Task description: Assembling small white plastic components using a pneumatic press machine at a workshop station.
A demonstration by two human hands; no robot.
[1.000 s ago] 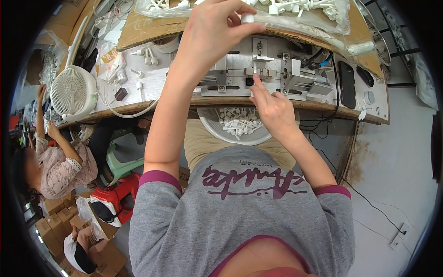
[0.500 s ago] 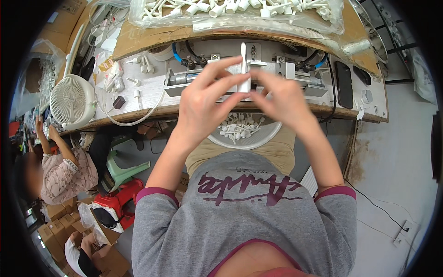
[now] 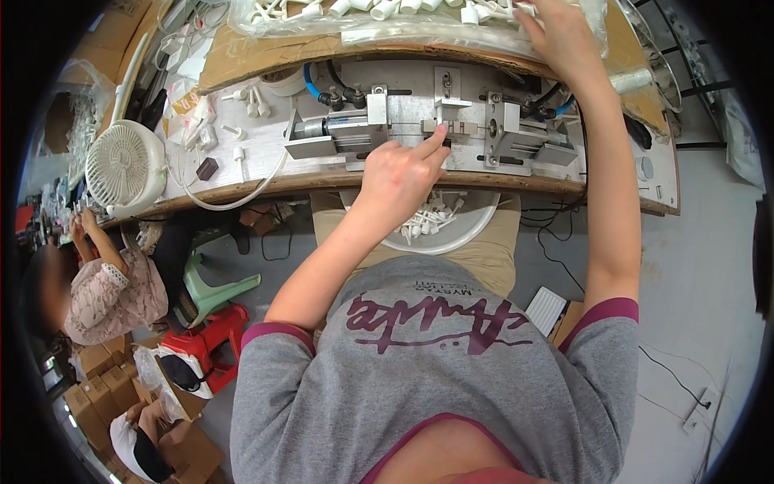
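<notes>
The workbench (image 3: 242, 189) carries a metal press fixture (image 3: 435, 133), where the left hand (image 3: 399, 173) rests half curled, 1 finger pushing a small part into its slot. The right hand (image 3: 564, 36) reaches spread-fingered into the white plastic fittings (image 3: 379, 10), holding nothing I can see. That fingertip sits near the clamp; if it cycles now, it could get pinched.

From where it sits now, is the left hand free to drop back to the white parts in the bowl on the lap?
Probably yes. The left hand rests at the metal fixture, directly above the bowl, and nothing visible lies between them. The right hand is away at the far bags.
</notes>
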